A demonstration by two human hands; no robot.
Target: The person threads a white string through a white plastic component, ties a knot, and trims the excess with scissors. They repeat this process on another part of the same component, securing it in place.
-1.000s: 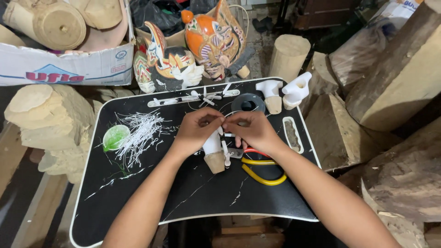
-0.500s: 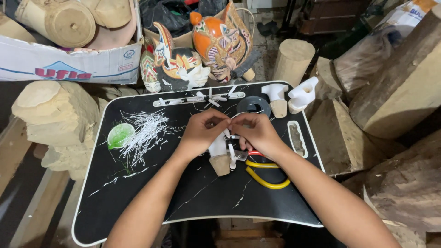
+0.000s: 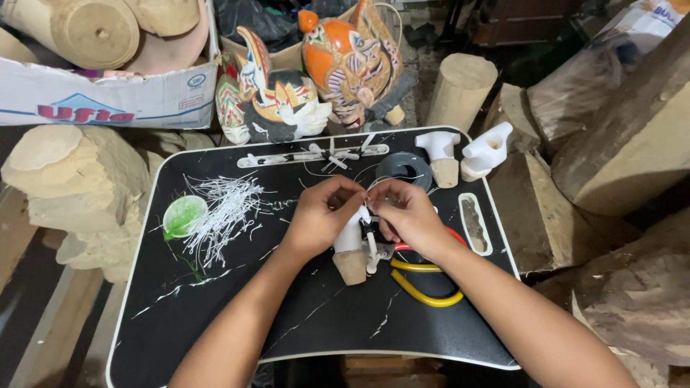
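Left hand and right hand together at centre of black tray table, fingertips pinched on a thin white strand between them. Both pinches closed on it; strand mostly hidden by fingers. Directly below hands, small white-painted wooden piece with bare wood base, standing on the table, touching left hand's underside. Yellow-handled pliers lying just right of it, near edge side; red-handled tool partly under right wrist. Pile of white trimmings left of hands, green lid beside it. Dark tape roll far of hands. Two white carved pieces at far right corner. Painted masks beyond the table.
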